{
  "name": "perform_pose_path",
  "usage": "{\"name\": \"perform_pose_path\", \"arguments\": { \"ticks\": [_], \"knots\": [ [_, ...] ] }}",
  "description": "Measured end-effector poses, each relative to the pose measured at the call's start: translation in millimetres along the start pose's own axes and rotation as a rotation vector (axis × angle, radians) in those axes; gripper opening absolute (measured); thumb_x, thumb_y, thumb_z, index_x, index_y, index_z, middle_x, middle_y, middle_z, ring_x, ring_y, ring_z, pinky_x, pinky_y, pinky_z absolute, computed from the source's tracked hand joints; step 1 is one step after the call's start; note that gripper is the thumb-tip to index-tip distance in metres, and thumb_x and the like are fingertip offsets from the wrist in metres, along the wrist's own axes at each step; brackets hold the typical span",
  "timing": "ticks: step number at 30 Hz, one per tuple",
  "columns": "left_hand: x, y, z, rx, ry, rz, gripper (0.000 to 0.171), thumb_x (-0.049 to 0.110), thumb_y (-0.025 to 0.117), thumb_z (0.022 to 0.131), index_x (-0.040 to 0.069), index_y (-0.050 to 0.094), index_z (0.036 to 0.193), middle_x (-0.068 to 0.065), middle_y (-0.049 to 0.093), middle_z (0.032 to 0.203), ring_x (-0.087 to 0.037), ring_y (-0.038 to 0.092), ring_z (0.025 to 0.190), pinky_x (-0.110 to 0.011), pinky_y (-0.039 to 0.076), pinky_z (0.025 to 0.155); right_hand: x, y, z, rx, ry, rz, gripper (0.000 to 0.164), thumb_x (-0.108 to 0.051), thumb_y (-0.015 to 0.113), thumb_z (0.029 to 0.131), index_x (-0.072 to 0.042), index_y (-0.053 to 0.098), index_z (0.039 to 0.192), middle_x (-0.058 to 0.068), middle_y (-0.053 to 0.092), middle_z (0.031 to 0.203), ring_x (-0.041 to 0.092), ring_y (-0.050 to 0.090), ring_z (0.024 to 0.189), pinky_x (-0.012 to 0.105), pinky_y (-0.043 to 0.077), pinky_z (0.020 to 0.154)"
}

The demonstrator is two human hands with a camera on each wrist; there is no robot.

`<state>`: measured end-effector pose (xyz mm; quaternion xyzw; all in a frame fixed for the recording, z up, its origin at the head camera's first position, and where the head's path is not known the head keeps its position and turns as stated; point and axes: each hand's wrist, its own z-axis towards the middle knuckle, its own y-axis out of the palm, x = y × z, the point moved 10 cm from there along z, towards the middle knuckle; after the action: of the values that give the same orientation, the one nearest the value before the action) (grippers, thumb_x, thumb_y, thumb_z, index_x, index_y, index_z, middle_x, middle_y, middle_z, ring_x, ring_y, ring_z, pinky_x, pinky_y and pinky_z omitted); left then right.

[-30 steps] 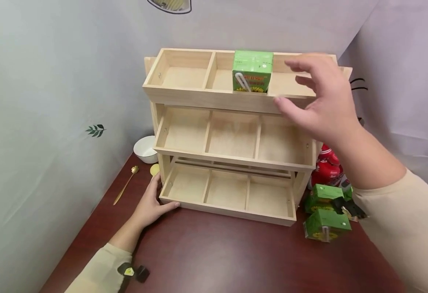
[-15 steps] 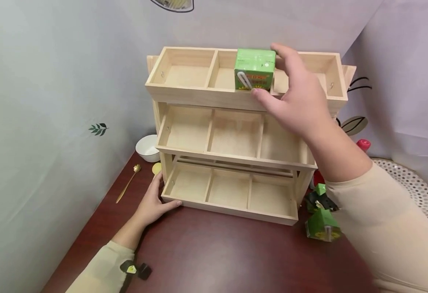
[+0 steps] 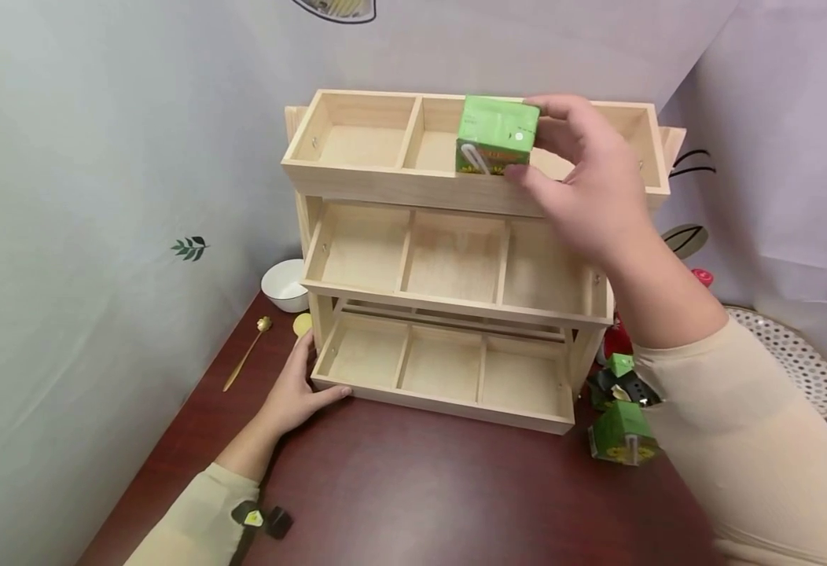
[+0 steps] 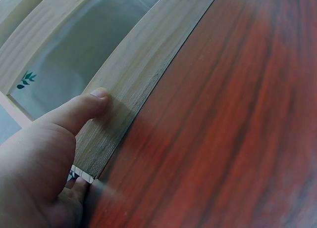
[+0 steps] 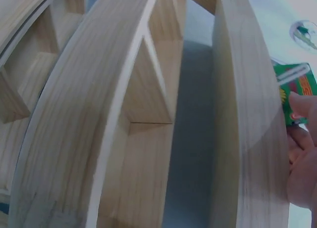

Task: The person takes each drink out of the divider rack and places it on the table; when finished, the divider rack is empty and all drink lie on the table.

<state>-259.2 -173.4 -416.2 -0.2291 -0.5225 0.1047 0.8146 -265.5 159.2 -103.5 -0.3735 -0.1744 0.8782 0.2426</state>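
A three-tier wooden rack [image 3: 399, 185] with divided trays stands on the table. At its top tier, my right hand [image 3: 593, 177] grips a green drink carton [image 3: 497, 126], thumb on the front and fingers behind its right side. A white straw shows on the carton's front; its lower part is hidden by the tray's front board. In the right wrist view the drink carton [image 5: 297, 84] shows at the right edge beside the thumb. My left hand [image 3: 292, 397] holds the bottom tray's left corner. Its thumb lies along the front board [image 4: 129, 84] in the left wrist view.
Green cartons [image 3: 622, 436] stand right of the rack, partly behind my right sleeve. A dotted plate [image 3: 799, 354] and red items [image 3: 617, 339] are further right. On the left are a white bowl [image 3: 284, 284], a gold spoon [image 3: 246, 358] and a yellow round thing [image 3: 303, 324].
My right hand has come in from the right and taken hold of the carton on the top tier. The carton has since shifted slightly right and tilted. My left hand stays at the corner.
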Motion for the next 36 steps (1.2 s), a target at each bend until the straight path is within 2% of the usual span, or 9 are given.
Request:
{"name": "perform_pose_path", "arguments": {
  "ticks": [4, 8, 11, 15, 18, 23, 26, 31, 36],
  "knots": [
    [-1.1, 1.3, 0.7, 0.002, 0.004, 0.005, 0.108, 0.009, 0.089, 0.067, 0.002, 0.022, 0.151, -0.023, 0.035, 0.141, -0.040, 0.044, 0.125, -0.033, 0.038, 0.099, -8.6, -5.3, -2.5, 0.022, -0.022, 0.147, 0.042, 0.009, 0.068, 0.082, -0.001, 0.056, 0.122, 0.007, 0.064, 0.121, 0.013, 0.060, 0.112, 0.028, 0.042, 0.098],
    [-20.5, 4.7, 1.7, 0.011, -0.010, 0.031, 0.111, 0.018, 0.091, 0.067, 0.015, 0.021, 0.153, -0.012, 0.035, 0.143, -0.031, 0.045, 0.125, -0.029, 0.037, 0.099, -6.3, -12.2, -4.9, 0.064, -0.070, 0.255, 0.040, 0.014, 0.065, 0.081, 0.002, 0.056, 0.118, 0.010, 0.064, 0.118, 0.017, 0.060, 0.113, 0.031, 0.042, 0.100],
    [-35.3, 5.6, 2.2, 0.018, -0.019, 0.050, 0.113, 0.025, 0.091, 0.065, 0.023, 0.021, 0.153, -0.005, 0.034, 0.144, -0.024, 0.043, 0.126, -0.035, 0.036, 0.100, -6.9, -20.2, -9.1, 0.096, -0.168, 0.363, 0.039, 0.016, 0.062, 0.081, 0.002, 0.056, 0.117, 0.017, 0.064, 0.115, 0.023, 0.061, 0.110, 0.034, 0.044, 0.098],
    [-36.1, 4.0, 3.8, 0.018, -0.020, 0.049, 0.113, 0.024, 0.092, 0.065, 0.025, 0.021, 0.153, -0.004, 0.034, 0.144, -0.023, 0.043, 0.127, -0.036, 0.036, 0.101, -6.3, -34.1, -15.3, 0.136, -0.286, 0.535, 0.039, 0.016, 0.060, 0.081, 0.003, 0.056, 0.118, 0.027, 0.062, 0.112, 0.032, 0.061, 0.102, 0.033, 0.049, 0.088],
    [-30.2, 2.5, 3.7, 0.022, -0.018, 0.044, 0.113, 0.021, 0.092, 0.065, 0.021, 0.021, 0.153, -0.006, 0.035, 0.144, -0.025, 0.043, 0.127, -0.030, 0.036, 0.100, 4.8, -42.7, -16.7, 0.183, -0.237, 0.687, 0.040, 0.019, 0.062, 0.079, 0.005, 0.056, 0.117, 0.031, 0.061, 0.111, 0.036, 0.060, 0.101, 0.033, 0.051, 0.084],
    [-8.0, 2.7, 2.6, 0.019, 0.006, 0.018, 0.108, 0.013, 0.091, 0.066, 0.006, 0.024, 0.151, -0.018, 0.037, 0.141, -0.037, 0.046, 0.124, -0.035, 0.039, 0.098, 34.6, -50.9, -26.6, 0.250, 0.003, 0.937, 0.046, 0.029, 0.057, 0.077, 0.006, 0.052, 0.117, 0.030, 0.057, 0.115, 0.037, 0.061, 0.101, 0.039, 0.054, 0.080],
    [1.3, 4.2, 3.7, 0.004, 0.012, 0.024, 0.106, 0.013, 0.090, 0.068, 0.003, 0.024, 0.150, -0.022, 0.037, 0.140, -0.038, 0.046, 0.124, -0.039, 0.039, 0.098, 37.9, -63.9, -36.2, 0.301, 0.037, 0.990, 0.049, 0.033, 0.052, 0.075, 0.007, 0.051, 0.116, 0.031, 0.055, 0.115, 0.040, 0.061, 0.101, 0.041, 0.054, 0.078],
    [4.6, 1.9, 6.2, 0.008, 0.011, 0.030, 0.106, 0.012, 0.090, 0.067, 0.003, 0.025, 0.150, -0.021, 0.038, 0.140, -0.034, 0.045, 0.124, -0.036, 0.037, 0.099, 25.0, -91.6, -52.5, 0.382, -0.066, 0.978, 0.049, 0.034, 0.056, 0.070, 0.013, 0.049, 0.114, 0.035, 0.053, 0.112, 0.042, 0.061, 0.099, 0.043, 0.053, 0.078],
    [1.8, 0.0, 6.9, 0.009, 0.000, 0.030, 0.107, 0.013, 0.091, 0.067, 0.004, 0.025, 0.151, -0.021, 0.039, 0.140, -0.034, 0.046, 0.124, -0.041, 0.037, 0.099, 25.6, -112.9, -73.9, 0.405, -0.093, 0.901, 0.051, 0.030, 0.065, 0.069, 0.018, 0.047, 0.115, 0.036, 0.055, 0.110, 0.039, 0.062, 0.099, 0.039, 0.053, 0.079]
  ]
}}
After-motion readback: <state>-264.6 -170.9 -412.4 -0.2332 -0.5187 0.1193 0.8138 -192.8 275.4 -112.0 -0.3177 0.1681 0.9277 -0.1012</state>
